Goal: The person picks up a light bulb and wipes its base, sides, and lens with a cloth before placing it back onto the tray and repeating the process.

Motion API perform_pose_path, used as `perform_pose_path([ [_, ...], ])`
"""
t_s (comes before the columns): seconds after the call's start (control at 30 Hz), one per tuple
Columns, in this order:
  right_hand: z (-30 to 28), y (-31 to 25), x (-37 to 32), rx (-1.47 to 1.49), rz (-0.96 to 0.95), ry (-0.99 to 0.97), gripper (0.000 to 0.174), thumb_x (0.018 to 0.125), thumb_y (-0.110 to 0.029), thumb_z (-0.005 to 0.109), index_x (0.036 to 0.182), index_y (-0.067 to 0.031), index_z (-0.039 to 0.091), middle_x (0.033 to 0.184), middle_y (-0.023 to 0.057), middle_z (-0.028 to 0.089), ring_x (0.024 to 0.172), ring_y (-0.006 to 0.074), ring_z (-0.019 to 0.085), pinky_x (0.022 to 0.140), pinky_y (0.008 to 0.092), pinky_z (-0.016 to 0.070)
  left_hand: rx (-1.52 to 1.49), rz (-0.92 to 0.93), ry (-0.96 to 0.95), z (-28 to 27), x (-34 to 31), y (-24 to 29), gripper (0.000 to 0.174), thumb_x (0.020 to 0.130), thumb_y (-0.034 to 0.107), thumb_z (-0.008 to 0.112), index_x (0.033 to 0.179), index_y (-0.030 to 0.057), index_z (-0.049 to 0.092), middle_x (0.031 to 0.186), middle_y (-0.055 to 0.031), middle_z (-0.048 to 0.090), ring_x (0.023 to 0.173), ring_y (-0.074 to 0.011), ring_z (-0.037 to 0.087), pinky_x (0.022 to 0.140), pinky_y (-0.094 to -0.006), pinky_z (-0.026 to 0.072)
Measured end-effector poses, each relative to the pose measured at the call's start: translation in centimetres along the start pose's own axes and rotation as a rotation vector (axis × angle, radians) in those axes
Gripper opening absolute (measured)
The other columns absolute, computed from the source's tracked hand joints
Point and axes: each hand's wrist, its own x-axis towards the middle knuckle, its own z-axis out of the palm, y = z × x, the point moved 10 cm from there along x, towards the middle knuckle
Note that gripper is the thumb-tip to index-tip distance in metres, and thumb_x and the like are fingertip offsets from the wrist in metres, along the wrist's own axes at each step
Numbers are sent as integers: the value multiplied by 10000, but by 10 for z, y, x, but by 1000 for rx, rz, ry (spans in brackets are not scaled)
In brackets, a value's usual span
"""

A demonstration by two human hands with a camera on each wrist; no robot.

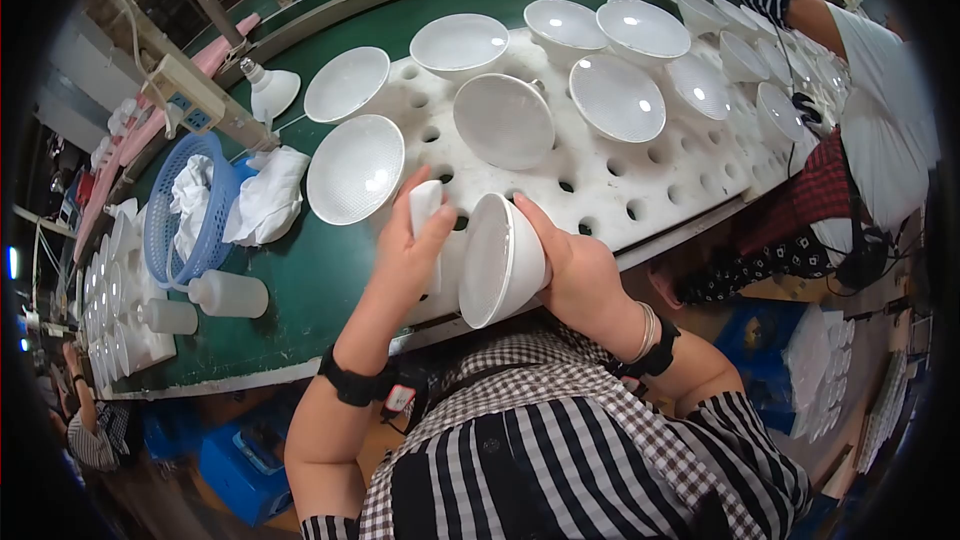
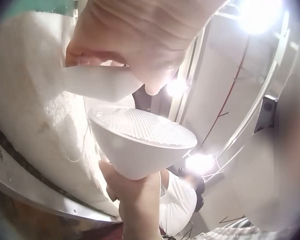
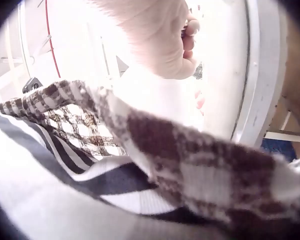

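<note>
The right hand [image 1: 585, 275] grips a white cone-shaped lamp [image 1: 508, 262] by its body, with the ribbed face turned toward the left hand. In the left hand [image 1: 405, 250], a small white block [image 1: 425, 206] is pinched between thumb and fingers. From the left wrist, the block [image 2: 102, 82] shows under the left hand [image 2: 135, 40], just above the lamp's face [image 2: 145, 127], while the right hand [image 2: 135, 195] supports the lamp from below. The right wrist view is washed out: the right hand [image 3: 160, 40] has curled fingers, and the lamp cannot be made out.
A white board with holes [image 1: 600, 175] carries several lamps [image 1: 503, 121]. On the green table [image 1: 300, 260] are a blue basket [image 1: 180, 210], white cloth [image 1: 268, 197], plastic bottles [image 1: 232, 294] and an upright lamp [image 1: 270, 92]. Another person [image 1: 880, 90] reaches toward lamps at right.
</note>
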Motion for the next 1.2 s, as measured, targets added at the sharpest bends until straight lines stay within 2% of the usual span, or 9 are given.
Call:
perform_pose_path([
  [0.3,7,5,10,-100,54,-34,832,723,-39,674,1484,-72,340,857,148,658,686,331,640,601,430,504,-40,120,5,-9,-11,34,488,957,322,607,1327,14,529,1231,-157,586,1081,-249,591,945,-351,457],
  [0.4,9,-3,12,-112,13,-1,811,729,-36,668,1474,-67,348,850,155,657,706,342,648,604,433,507,546,584,-7,20,-21,103,496,857,319,693,1288,97,590,1269,-119,578,1063,-319,573,939,-406,441],
  [0.5,12,10,13,27,10,-44,799,720,-42,676,1456,-61,365,851,164,659,715,357,649,615,435,510,887,781,-68,51,-44,123,547,788,325,730,1284,137,600,1291,-102,565,1058,-286,561,895,-409,417],
  [0.63,16,17,18,-36,137,-96,780,713,-59,696,1429,-53,386,854,174,669,739,362,659,634,441,515,949,1071,-108,32,-100,86,524,734,252,735,1247,245,627,1325,-74,553,1036,-227,563,859,-399,398],
  [0.77,13,24,26,-11,173,-123,739,728,-89,710,1402,-46,408,809,172,682,752,351,674,658,443,524,1116,932,-103,7,-96,47,496,688,154,735,1174,222,664,1284,-72,576,992,-228,587,845,-392,410],
  [0.87,20,19,25,-33,183,-166,754,726,-85,710,1412,-48,400,786,161,679,723,357,667,652,443,520,683,592,136,-38,-75,33,535,653,44,728,1178,65,631,1138,-126,598,977,-294,588,862,-383,455],
  [0.97,21,18,19,-64,200,-157,770,723,-77,708,1423,-48,388,804,163,676,742,354,665,657,443,517,237,344,132,-29,-57,36,532,696,36,721,1214,53,605,1130,-132,585,966,-305,592,881,-362,467],
  [1.07,17,2,14,-96,124,-64,790,718,-65,705,1433,-42,372,844,172,672,781,355,660,672,441,515,-17,198,-4,-9,-53,36,570,755,41,726,1298,54,555,1145,-85,569,1003,-210,592,895,-321,473],
  [1.2,16,-2,13,140,138,-355,734,703,-57,702,1383,-27,428,944,200,677,871,386,655,744,442,517,-183,25,-137,6,-52,32,589,783,43,720,1339,49,526,1186,-60,553,1051,-156,576,905,-298,473],
])
